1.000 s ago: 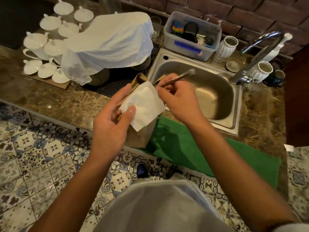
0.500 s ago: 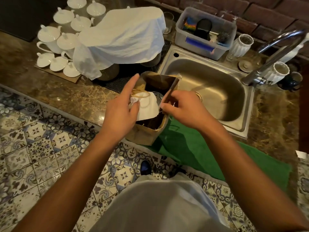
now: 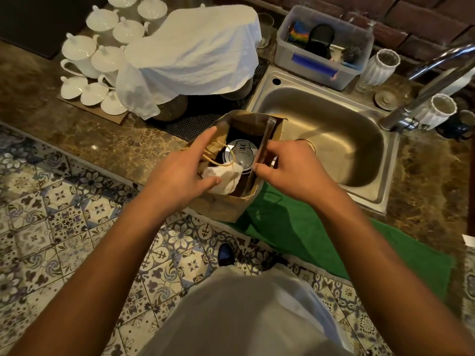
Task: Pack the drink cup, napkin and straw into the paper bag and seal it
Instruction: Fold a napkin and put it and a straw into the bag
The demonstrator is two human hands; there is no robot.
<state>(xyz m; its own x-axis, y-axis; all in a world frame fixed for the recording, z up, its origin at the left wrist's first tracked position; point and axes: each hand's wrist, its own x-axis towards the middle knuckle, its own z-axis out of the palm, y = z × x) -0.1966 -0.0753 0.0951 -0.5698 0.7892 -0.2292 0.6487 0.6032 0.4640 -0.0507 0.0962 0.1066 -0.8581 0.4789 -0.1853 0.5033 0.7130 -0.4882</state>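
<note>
We look down on an open paper bag (image 3: pixel 226 206) standing at the near edge of the stone counter (image 3: pixel 108 147), just left of the sink (image 3: pixel 331 129). Inside it we see the grey lid of the cup (image 3: pixel 241 154), upright in the middle of the bag.

Our left hand (image 3: pixel 180 173) reaches over the bag's left wall, fingers and thumb pinched on the white napkin (image 3: pixel 226 177), which lies crumpled inside the bag at its near-left corner, touching the cup's lid. A loop of the bag's twine handle (image 3: pixel 218 155) crosses the napkin and the lid beside this hand.

Our right hand (image 3: pixel 290 168) is closed around the straw (image 3: pixel 264 142) — a long, paper-wrapped stick tilted so its far end rises above the bag's right rim while its near end goes down inside, between the cup and the right wall.

Around the bag things crowd in. A green towel (image 3: pixel 321 235) lies on the counter's near edge to the right, touching the bag's base. Far left stands a cluster of white teapots (image 3: pixel 97 55), and beside them a white cloth (image 3: pixel 190 55) drapes over dishes on a black mat (image 3: pixel 200 116) just beyond the bag. Behind the sink sits a plastic tub (image 3: pixel 323 65) of cleaning things, and the tap (image 3: pixel 434 80) arches in from the right — well clear of both hands.
</note>
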